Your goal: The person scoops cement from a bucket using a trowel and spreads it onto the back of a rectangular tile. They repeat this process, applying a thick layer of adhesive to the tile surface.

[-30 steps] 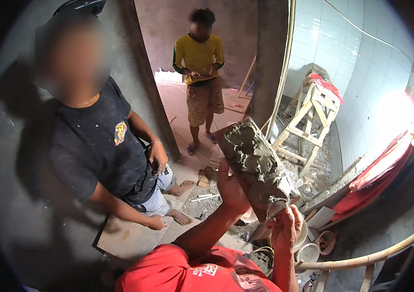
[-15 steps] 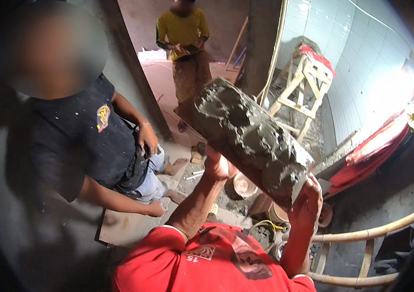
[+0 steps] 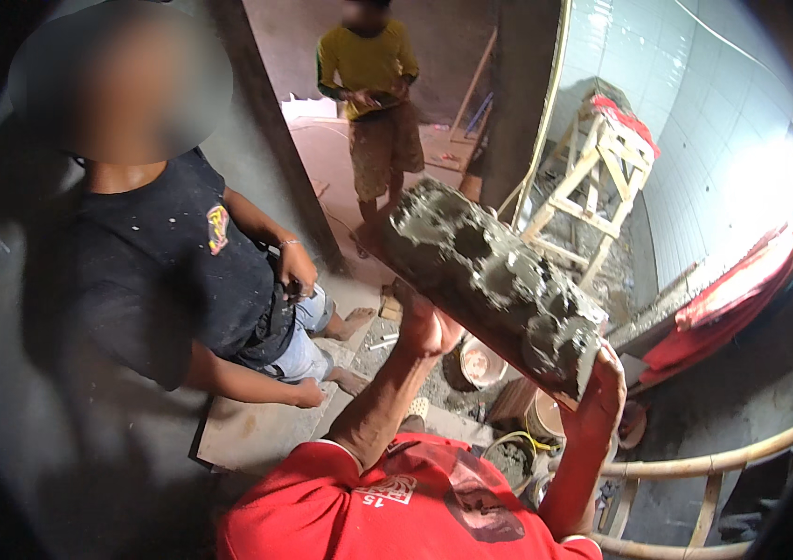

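Observation:
A long rectangular tile [image 3: 499, 289] is held up in front of me, slanting from upper left to lower right. Thick, lumpy wet grey mortar covers its upward face. My left hand [image 3: 429, 324] supports the lower long edge near the far-left end, its fingers partly hidden beneath. At the near-right end, my right hand [image 3: 605, 378] grips the corner, with mortar close to the fingertips. Both arms are raised, coming out of red sleeves.
At left a person in a black shirt [image 3: 163, 252] stands close; another in a yellow shirt [image 3: 368, 65] stands farther back. A wooden trestle [image 3: 592, 173] stands beyond the tile. Below are buckets [image 3: 483, 362] and a board [image 3: 257, 431]. A bamboo ladder [image 3: 709, 464] lies at lower right.
The view has shifted, so the surroundings appear farther right. The tile's far end sits slightly lower, and more of its mortar face shows. Both hands keep their hold.

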The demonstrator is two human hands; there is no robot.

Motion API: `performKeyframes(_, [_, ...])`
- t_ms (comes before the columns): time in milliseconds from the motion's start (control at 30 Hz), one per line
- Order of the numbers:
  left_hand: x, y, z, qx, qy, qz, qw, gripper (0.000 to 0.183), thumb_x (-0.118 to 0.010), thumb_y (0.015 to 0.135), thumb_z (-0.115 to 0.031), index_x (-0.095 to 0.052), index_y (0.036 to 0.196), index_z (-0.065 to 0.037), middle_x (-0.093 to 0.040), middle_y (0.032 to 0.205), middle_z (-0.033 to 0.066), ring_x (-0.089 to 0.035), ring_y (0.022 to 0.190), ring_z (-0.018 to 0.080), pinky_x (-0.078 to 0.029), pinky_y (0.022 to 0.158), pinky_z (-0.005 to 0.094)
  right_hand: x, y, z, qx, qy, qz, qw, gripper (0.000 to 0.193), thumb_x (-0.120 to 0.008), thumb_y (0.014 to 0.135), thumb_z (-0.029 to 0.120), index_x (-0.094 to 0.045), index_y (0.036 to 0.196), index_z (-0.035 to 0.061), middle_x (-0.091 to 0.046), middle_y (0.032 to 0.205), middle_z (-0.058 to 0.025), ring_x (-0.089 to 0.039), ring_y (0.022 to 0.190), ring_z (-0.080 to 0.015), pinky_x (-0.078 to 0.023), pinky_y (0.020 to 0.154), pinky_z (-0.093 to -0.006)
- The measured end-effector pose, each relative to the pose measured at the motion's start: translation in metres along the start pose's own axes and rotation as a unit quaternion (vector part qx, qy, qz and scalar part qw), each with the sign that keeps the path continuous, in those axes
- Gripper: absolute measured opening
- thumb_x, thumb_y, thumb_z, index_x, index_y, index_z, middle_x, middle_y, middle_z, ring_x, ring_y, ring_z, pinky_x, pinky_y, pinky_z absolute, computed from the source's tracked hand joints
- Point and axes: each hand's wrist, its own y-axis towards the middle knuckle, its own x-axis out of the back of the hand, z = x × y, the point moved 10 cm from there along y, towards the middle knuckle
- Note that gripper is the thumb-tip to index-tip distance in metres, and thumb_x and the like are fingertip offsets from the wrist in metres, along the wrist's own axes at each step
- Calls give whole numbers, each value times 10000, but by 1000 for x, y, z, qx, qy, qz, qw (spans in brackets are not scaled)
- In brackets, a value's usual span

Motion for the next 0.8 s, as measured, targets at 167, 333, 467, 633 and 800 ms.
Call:
performKeyframes(167, [31, -33, 19, 126, -11, 33, 991, 506, -758, 791, -116, -590, 1268, -88, -647, 1156, 67, -616, 1027, 190, -513, 913, 390, 0, 19, 3, -23, 48, 63, 997, 364, -522, 998, 275, -596, 1254, 26, -704, 1154, -140, -715, 983, -270, -611, 804, -432])
performKeyframes(333, [8, -58, 6, 101, 307, 133, 937, 496, -716, 662, 16, -635, 1144, -73, -669, 1016, 12, -612, 894, 128, -519, 802, 349, -6, 27, 14, -41, 103, 85, 990, 400, -514, 1017, 335, -598, 1281, 47, -710, 1167, -139, -728, 965, -279, -614, 818, -457])
performKeyframes(467, [-21, -48, 7, 83, 377, 207, 899, 487, -792, 684, -61, -629, 1142, -76, -664, 1003, 1, -605, 926, 125, -504, 808, 342, -18, 31, 25, -34, 83, 118, 989, 427, -536, 1016, 355, -597, 1291, 34, -699, 1194, -145, -720, 988, -286, -611, 836, -473])
performKeyframes(633, [-27, -70, 29, 122, 375, 246, 885, 464, -747, 728, -111, -617, 1173, -75, -643, 1062, 22, -586, 983, 154, -475, 858, 376, -4, 30, 25, -60, 60, 112, 990, 424, -528, 1032, 345, -590, 1277, 3, -694, 1192, -165, -719, 982, -290, -616, 807, -469])
performKeyframes(800, [-26, -111, 52, 218, 310, 273, 884, 450, -701, 773, -160, -606, 1204, -74, -622, 1121, 42, -566, 1040, 183, -446, 908, 411, 19, 16, 14, -49, 18, 115, 992, 471, -530, 1032, 379, -579, 1284, -17, -688, 1201, -161, -701, 1026, -262, -600, 846, -418])
